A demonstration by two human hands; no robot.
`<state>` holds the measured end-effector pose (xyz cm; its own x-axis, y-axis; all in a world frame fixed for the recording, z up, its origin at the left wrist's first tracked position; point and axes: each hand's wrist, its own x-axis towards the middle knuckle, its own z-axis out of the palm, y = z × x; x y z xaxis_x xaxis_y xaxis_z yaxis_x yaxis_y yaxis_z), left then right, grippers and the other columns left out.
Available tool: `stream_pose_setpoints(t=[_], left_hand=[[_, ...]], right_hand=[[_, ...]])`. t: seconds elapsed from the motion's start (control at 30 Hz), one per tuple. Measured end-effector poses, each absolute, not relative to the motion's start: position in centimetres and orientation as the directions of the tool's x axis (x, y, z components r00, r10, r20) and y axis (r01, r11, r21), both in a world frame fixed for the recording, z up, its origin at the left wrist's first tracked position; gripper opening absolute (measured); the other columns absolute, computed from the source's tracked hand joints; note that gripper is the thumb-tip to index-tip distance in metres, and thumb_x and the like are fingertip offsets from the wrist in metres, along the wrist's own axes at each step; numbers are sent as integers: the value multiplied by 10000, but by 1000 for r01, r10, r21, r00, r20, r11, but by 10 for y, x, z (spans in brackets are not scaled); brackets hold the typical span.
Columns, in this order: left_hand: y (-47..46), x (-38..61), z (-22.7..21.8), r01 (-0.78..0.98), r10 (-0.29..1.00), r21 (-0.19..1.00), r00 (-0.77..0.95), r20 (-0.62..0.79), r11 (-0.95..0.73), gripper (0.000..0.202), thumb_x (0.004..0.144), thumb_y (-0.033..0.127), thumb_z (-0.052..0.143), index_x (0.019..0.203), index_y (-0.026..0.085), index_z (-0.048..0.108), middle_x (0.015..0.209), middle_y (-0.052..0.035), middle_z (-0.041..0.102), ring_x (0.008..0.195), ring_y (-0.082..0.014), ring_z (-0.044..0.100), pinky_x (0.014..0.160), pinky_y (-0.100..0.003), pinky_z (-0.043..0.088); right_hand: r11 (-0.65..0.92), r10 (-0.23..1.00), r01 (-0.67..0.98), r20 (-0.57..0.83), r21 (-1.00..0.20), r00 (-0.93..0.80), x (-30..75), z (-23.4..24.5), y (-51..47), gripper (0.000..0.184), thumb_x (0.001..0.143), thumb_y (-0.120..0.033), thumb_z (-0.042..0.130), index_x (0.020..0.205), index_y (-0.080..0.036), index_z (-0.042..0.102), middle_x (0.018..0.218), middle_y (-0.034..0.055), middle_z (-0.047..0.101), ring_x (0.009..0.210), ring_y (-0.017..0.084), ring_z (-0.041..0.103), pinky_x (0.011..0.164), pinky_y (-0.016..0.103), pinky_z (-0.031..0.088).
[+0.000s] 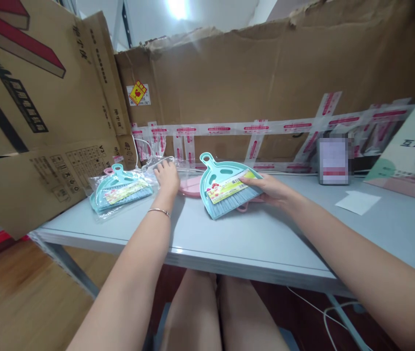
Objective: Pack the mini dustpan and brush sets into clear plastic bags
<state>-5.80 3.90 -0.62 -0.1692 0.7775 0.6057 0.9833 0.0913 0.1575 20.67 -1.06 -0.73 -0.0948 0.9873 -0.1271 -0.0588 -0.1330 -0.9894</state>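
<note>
My right hand (271, 189) grips a teal dustpan-and-brush set (224, 187) with a paper label, tilted up on the grey table (244, 243). My left hand (167, 176) reaches to the back of the table and its fingers close on a clear plastic bag (156, 163). A pink dustpan (191, 186) lies flat between my two hands, partly hidden behind the teal set. Another teal set in a clear bag (121, 191) lies to the left of my left hand.
Cardboard walls (266, 78) patched with printed tape stand behind and to the left of the table. A small box (334, 160) sits at the back right, with a white paper slip (358, 202) and a printed card (408, 156) nearby. A white cable (333, 312) hangs under the table.
</note>
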Motion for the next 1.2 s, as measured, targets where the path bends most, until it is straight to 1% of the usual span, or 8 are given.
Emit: stream_pose_setpoints(t=[0.1, 0.33, 0.53, 0.63, 0.73, 0.9, 1.1, 1.2], left_hand=[[41, -67, -2, 988, 771, 152, -126, 624, 38, 253, 797, 62, 412, 966, 105, 596, 1088, -212, 577, 1072, -331, 499, 860, -447, 391], [28, -43, 12, 966, 693, 90, 108, 712, -243, 149, 839, 143, 440, 905, 178, 569, 975, -82, 604, 943, -202, 551, 799, -298, 428], [20, -26, 9, 891, 557, 183, 91, 826, -417, 107, 839, 136, 450, 841, 172, 551, 856, -63, 596, 794, -185, 558, 680, -293, 424], [18, -19, 5, 803, 525, 82, 305, 794, -591, 102, 843, 141, 457, 835, 178, 553, 832, -46, 587, 786, -163, 554, 676, -269, 418], [17, -12, 3, 677, 483, -16, 541, 689, -736, 95, 854, 177, 471, 839, 185, 565, 809, -32, 582, 765, -148, 547, 660, -252, 407], [17, -15, 6, 703, 573, 53, 532, 623, -709, 128, 860, 209, 468, 816, 178, 584, 814, -38, 588, 723, -140, 533, 654, -254, 398], [18, -24, 10, 724, 630, 99, 515, 581, -683, 139, 840, 177, 476, 824, 175, 615, 808, -34, 589, 703, -139, 530, 662, -265, 403], [14, -21, 10, 722, 650, 115, 528, 546, -682, 171, 831, 162, 484, 934, 181, 619, 859, -41, 606, 716, -142, 540, 653, -270, 402]], right_hand=[[-132, 986, -53, -125, -990, -113, 207, -8, -10, 148, 732, -196, 693, 853, -149, 623, 706, 56, 693, 560, 156, 632, 473, 257, 551], [-122, 976, -45, -112, -991, -186, 206, -8, -11, 137, 734, -181, 690, 846, -126, 634, 755, 85, 702, 578, 169, 644, 457, 253, 550], [-110, 960, -28, -99, -994, -263, 205, -10, -13, 215, 710, -189, 708, 890, -98, 635, 742, 124, 702, 591, 221, 651, 448, 323, 562], [-115, 961, -37, -102, -993, -258, 201, -12, -13, 218, 709, -176, 698, 893, -83, 627, 696, 120, 690, 572, 239, 644, 423, 359, 552], [-126, 974, -56, -113, -990, -195, 199, -12, -12, 143, 717, -148, 683, 836, -95, 623, 643, 85, 676, 514, 187, 617, 396, 291, 529], [-138, 990, -122, -133, -983, -46, 199, -12, -9, 31, 775, -156, 633, 782, -139, 607, 640, 47, 669, 530, 147, 610, 467, 268, 549], [-119, 990, -177, -130, -977, 56, 199, -14, -6, 75, 763, -178, 645, 816, -161, 594, 687, 37, 666, 541, 152, 609, 506, 306, 550], [-82, 992, -190, -99, -978, 81, 197, -15, -6, 100, 754, -181, 649, 835, -168, 592, 681, 30, 664, 544, 148, 608, 523, 304, 551]])
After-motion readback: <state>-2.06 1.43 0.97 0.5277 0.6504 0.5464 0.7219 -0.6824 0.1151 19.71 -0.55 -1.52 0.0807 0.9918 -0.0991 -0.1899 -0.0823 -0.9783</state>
